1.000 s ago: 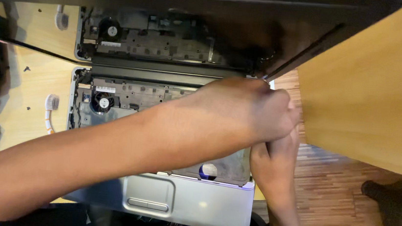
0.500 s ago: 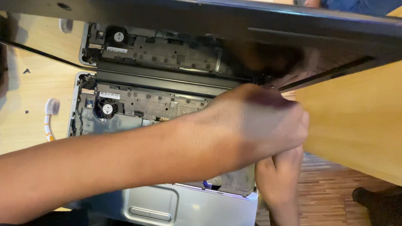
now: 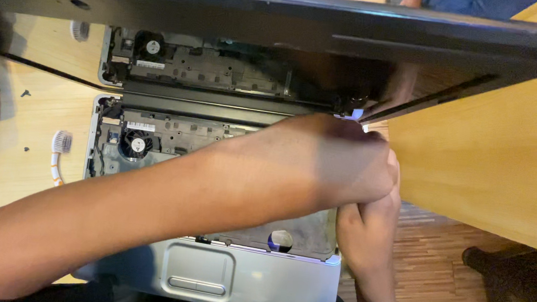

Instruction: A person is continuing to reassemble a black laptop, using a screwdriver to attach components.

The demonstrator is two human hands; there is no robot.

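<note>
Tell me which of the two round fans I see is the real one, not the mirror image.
The lower fan, set in the laptop base left of the left hand. The upper one is its reflection in the glossy screen.

- A light wooden table spreads on every side of the grip, its slanted edge running just to the right of it.
- Below that edge, to the lower right, lies a reddish wood-plank floor.
- A dark shape rests on the floor, well apart to the right.
- Warm, even light.
</note>
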